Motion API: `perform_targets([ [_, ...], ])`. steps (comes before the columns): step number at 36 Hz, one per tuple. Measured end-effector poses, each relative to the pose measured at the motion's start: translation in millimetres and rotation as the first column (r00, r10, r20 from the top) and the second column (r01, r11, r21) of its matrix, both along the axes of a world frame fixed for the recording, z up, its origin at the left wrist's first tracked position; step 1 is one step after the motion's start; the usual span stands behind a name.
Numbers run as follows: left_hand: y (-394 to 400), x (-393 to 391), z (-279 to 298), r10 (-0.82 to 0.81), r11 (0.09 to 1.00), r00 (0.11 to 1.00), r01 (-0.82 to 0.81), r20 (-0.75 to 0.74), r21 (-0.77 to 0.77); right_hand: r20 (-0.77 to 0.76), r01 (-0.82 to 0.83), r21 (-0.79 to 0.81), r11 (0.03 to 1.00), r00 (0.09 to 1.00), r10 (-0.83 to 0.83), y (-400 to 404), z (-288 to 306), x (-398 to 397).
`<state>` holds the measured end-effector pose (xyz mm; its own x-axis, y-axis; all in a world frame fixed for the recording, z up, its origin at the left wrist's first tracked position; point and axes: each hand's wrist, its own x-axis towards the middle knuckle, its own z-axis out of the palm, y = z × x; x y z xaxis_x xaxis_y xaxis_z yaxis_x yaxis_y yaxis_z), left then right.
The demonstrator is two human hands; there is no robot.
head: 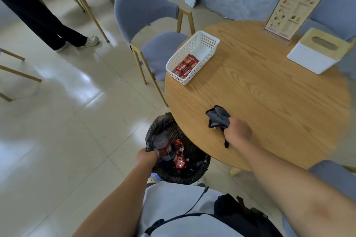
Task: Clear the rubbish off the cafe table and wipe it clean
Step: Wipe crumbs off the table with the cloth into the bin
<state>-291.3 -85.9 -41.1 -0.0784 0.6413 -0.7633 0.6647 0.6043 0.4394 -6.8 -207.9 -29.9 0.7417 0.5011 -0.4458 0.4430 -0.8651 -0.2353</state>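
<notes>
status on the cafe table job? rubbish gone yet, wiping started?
Mostly cleared: red wrappers already lie in the bin, and no loose rubbish shows on the table. In hand: the left hand holds a plastic bottle over the bin, not yet dropped; the right hand grips the dark cloth on the tabletop. Left: release the bottle and wipe.

Light wood-grain table (269, 90); dark grey cloth (218, 116); white lattice basket (194, 56) of red sachets (185, 65); black-lined bin (173, 152); grey-blue chairs (146, 15).
</notes>
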Motion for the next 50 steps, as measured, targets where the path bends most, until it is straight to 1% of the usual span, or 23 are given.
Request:
perform_targets([
  [3,-0.3,-2.6,-5.0,-0.011,1.000,1.000,0.011,-0.012,0.009,-0.056,-0.093,-0.009,0.996,0.994,0.092,12.6,2.2,-32.9],
  [6,-2.2,-0.2,-0.9,-0.020,1.000,1.000,0.020,-0.020,0.016,-0.106,-0.228,-0.008,0.974,0.968,0.226,24.3,4.6,-65.7],
  [7,-2.7,1.3,1.6,-0.021,1.000,1.000,0.021,-0.020,0.019,-0.132,-0.247,-0.008,0.969,0.961,0.244,26.9,4.0,-73.8],
  [9,-1.1,2.8,1.7,-0.027,0.999,0.999,0.027,-0.025,0.025,-0.197,-0.247,0.023,0.969,0.949,0.246,32.7,1.7,-81.9],
  [11,0.9,1.9,-1.8,-0.037,0.999,0.999,0.038,-0.022,0.030,-0.301,-0.252,0.059,0.966,0.918,0.258,36.8,5.1,-80.3],
  [12,0.9,1.8,0.1,-0.041,0.999,0.999,0.041,-0.021,0.030,-0.372,-0.233,0.084,0.969,0.895,0.248,38.2,4.6,-76.7],
  [13,0.0,3.3,5.4,-0.041,0.999,0.999,0.042,-0.016,0.030,-0.450,-0.176,0.114,0.978,0.868,0.208,38.3,3.5,-71.3],
  [15,-1.9,4.3,10.9,-0.035,0.999,0.999,0.035,-0.002,0.027,-0.611,0.024,0.163,0.986,0.787,0.082,32.9,-0.8,-59.3],
  [16,-3.3,5.6,15.3,-0.035,0.999,0.999,0.035,0.005,0.025,-0.671,0.143,0.182,0.973,0.741,0.017,28.9,-4.9,-54.1],
  [18,-4.9,7.4,21.0,-0.028,0.999,0.999,0.027,0.018,0.020,-0.760,0.375,0.154,0.914,0.636,-0.133,18.8,-10.0,-44.7],
  [20,-5.4,7.7,24.4,-0.019,1.000,0.999,0.019,0.030,0.016,-0.853,0.526,0.095,0.845,0.481,-0.204,7.4,-6.7,-39.1],
  [22,-5.4,6.7,25.0,-0.016,1.000,0.999,0.016,0.032,0.016,-0.924,0.556,-0.015,0.831,0.311,-0.224,-6.3,-1.7,-33.1],
  [24,-5.3,5.2,24.0,-0.019,1.000,0.999,0.018,0.030,0.021,-0.956,0.586,-0.073,0.807,0.188,-0.224,-20.5,-0.8,-28.4],
  [25,-5.4,4.6,24.0,-0.021,1.000,0.999,0.021,0.025,0.022,-0.966,0.625,-0.098,0.775,0.128,-0.226,-26.6,-3.8,-27.4],
  [26,-5.6,3.9,23.1,-0.026,0.999,0.999,0.026,0.021,0.024,-0.971,0.662,-0.115,0.740,0.081,-0.224,-32.0,-7.1,-27.6],
  [30,-4.8,1.9,23.6,-0.034,0.999,0.999,0.033,0.020,0.017,-0.985,0.739,-0.115,0.664,0.001,-0.172,-38.1,-14.4,-34.3],
  [32,-3.5,1.2,25.6,-0.030,0.999,0.999,0.030,0.031,0.011,-0.983,0.724,-0.122,0.679,0.008,-0.186,-31.4,-10.7,-40.0],
  [37,-0.8,-1.5,27.0,-0.043,0.999,0.999,0.043,0.033,0.007,-0.957,0.530,-0.118,0.840,0.164,-0.238,-13.5,-2.5,-58.0],
  [38,0.0,-1.8,26.5,-0.041,0.999,0.999,0.041,0.034,0.009,-0.952,0.518,-0.100,0.850,0.198,-0.233,-11.5,-3.1,-61.6],
  [41,4.2,-6.6,22.9,-0.043,0.999,0.998,0.043,0.044,0.007,-0.901,0.558,-0.038,0.829,0.340,-0.270,-12.4,-11.4,-72.4],
  [46,17.4,-21.5,17.9,-0.037,0.999,0.998,0.038,0.058,-0.016,-0.835,0.518,-0.007,0.856,0.467,-0.290,-20.0,-24.6,-86.7],
  [48,26.4,-29.6,16.5,-0.034,0.999,0.997,0.037,0.067,-0.032,-0.829,0.512,-0.012,0.859,0.475,-0.295,-16.5,-27.5,-95.0],
  [50,32.5,-36.9,14.4,-0.024,0.998,0.997,0.028,0.075,-0.048,-0.844,0.569,-0.019,0.822,0.431,-0.318,-10.5,-21.8,-101.2],
])
